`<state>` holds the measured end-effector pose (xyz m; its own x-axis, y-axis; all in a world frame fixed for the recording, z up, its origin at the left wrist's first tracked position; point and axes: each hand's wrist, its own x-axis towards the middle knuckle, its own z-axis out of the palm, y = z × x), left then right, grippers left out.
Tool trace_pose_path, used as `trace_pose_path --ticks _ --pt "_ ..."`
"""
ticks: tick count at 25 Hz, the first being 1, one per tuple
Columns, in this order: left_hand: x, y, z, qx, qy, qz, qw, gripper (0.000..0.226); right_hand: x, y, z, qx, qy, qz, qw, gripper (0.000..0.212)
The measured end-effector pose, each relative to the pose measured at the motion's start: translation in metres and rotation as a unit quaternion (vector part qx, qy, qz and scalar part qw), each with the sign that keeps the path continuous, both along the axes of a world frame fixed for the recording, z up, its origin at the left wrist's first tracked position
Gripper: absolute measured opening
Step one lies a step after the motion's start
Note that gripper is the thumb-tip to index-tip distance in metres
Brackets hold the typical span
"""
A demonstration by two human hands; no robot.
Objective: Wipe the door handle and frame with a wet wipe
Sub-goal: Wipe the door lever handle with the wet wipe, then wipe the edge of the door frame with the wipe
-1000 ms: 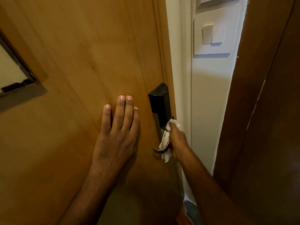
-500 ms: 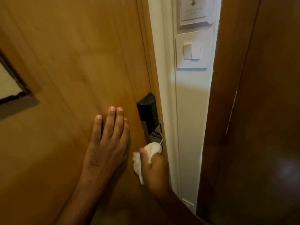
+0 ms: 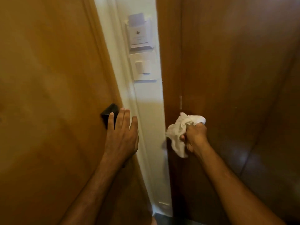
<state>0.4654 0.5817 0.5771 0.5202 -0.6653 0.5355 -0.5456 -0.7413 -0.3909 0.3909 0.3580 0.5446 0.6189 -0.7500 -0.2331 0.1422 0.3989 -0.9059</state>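
Note:
The light wooden door (image 3: 48,95) fills the left side. Its black lock plate (image 3: 108,113) shows at the door's right edge; the lever handle is hidden behind my left hand (image 3: 121,137). That hand lies flat with fingers spread over the lock and the door's edge. My right hand (image 3: 195,137) is shut on a crumpled white wet wipe (image 3: 180,129), held away from the door in front of the dark wooden panel (image 3: 235,78) on the right. The white frame strip (image 3: 129,101) runs between door and wall.
On the white wall (image 3: 149,111) between door and dark panel sit a key-card holder (image 3: 139,36) with a card in it and a light switch (image 3: 142,67) below. A strip of dark floor (image 3: 162,220) shows at the bottom.
My right hand has pulled the wipe off the handle and swung it right, in front of the dark panel. My left hand has slid right over the lock. The view has turned right.

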Motion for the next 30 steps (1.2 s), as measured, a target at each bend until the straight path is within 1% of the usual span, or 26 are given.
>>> trace_pose_path --ticks 2,5,7,8,9,10,12,13,16,18,20,21,23,24,25,26,27,28,29,30 --pt "-0.003 -0.045 -0.004 -0.010 0.031 -0.047 0.998 0.055 -0.027 -0.033 0.013 0.005 -0.013 -0.047 0.999 0.022" --pt "-0.019 -0.113 -0.008 -0.007 0.070 -0.116 0.991 0.056 -0.086 -0.086 0.032 -0.028 -0.049 -0.103 0.993 0.027" --pt "-0.035 -0.152 -0.011 -0.005 0.091 -0.157 0.983 0.054 -0.125 -0.115 0.036 -0.003 -0.090 -0.095 0.991 0.032" --pt "-0.049 -0.175 -0.015 -0.003 0.105 -0.180 0.978 0.054 -0.152 -0.133 0.034 0.014 -0.115 -0.091 0.989 0.031" --pt "-0.060 -0.193 -0.019 0.002 0.114 -0.192 0.975 0.056 -0.175 -0.147 0.031 0.033 -0.143 -0.072 0.987 0.029" --pt "-0.076 -0.214 -0.025 0.014 0.123 -0.207 0.970 0.058 -0.206 -0.161 0.026 0.061 -0.168 -0.058 0.982 0.032" --pt "-0.101 -0.247 -0.040 0.038 0.133 -0.234 0.962 0.061 -0.259 -0.189 0.011 0.116 -0.186 -0.033 0.975 0.051" --pt "-0.118 -0.265 -0.048 0.054 0.142 -0.247 0.957 0.062 -0.287 -0.206 0.000 0.124 -0.175 -0.049 0.976 0.053" --pt "-0.162 -0.318 -0.077 0.092 0.181 -0.278 0.939 0.060 -0.353 -0.261 -0.044 0.114 -0.135 -0.156 0.972 0.036" --pt "-0.195 -0.356 -0.102 0.130 0.203 -0.299 0.923 0.057 -0.397 -0.298 -0.083 0.118 -0.090 -0.233 0.961 0.034" --pt "-0.232 -0.391 -0.132 0.163 0.234 -0.322 0.903 0.053 -0.444 -0.327 -0.136 0.138 0.011 -0.289 0.947 0.040" --pt "-0.255 -0.413 -0.154 0.192 0.250 -0.330 0.890 0.052 -0.470 -0.340 -0.171 0.162 0.070 -0.301 0.937 0.041" --pt "-0.298 -0.450 -0.200 0.238 0.282 -0.340 0.865 0.051 -0.516 -0.348 -0.249 0.197 0.197 -0.310 0.909 0.040" --pt "-0.320 -0.467 -0.225 0.259 0.294 -0.347 0.852 0.049 -0.534 -0.351 -0.290 0.236 0.246 -0.314 0.886 0.039" --pt "-0.339 -0.482 -0.248 0.281 0.306 -0.353 0.839 0.047 -0.549 -0.352 -0.324 0.214 0.335 -0.315 0.862 0.038" --pt "-0.356 -0.496 -0.269 0.298 0.313 -0.360 0.827 0.046 -0.560 -0.355 -0.356 0.184 0.370 -0.355 0.839 0.038" --pt "-0.373 -0.512 -0.295 0.324 0.312 -0.361 0.817 0.046 -0.570 -0.361 -0.384 0.185 0.395 -0.351 0.829 0.038" --pt "-0.389 -0.527 -0.321 0.339 0.313 -0.364 0.809 0.047 -0.576 -0.362 -0.413 0.188 0.376 -0.324 0.847 0.039" --pt "-0.403 -0.539 -0.340 0.354 0.327 -0.363 0.798 0.049 -0.579 -0.364 -0.430 0.178 0.386 -0.294 0.856 0.041" --pt "-0.415 -0.549 -0.360 0.357 0.338 -0.364 0.791 0.052 -0.579 -0.368 -0.445 0.167 0.377 -0.291 0.863 0.041"
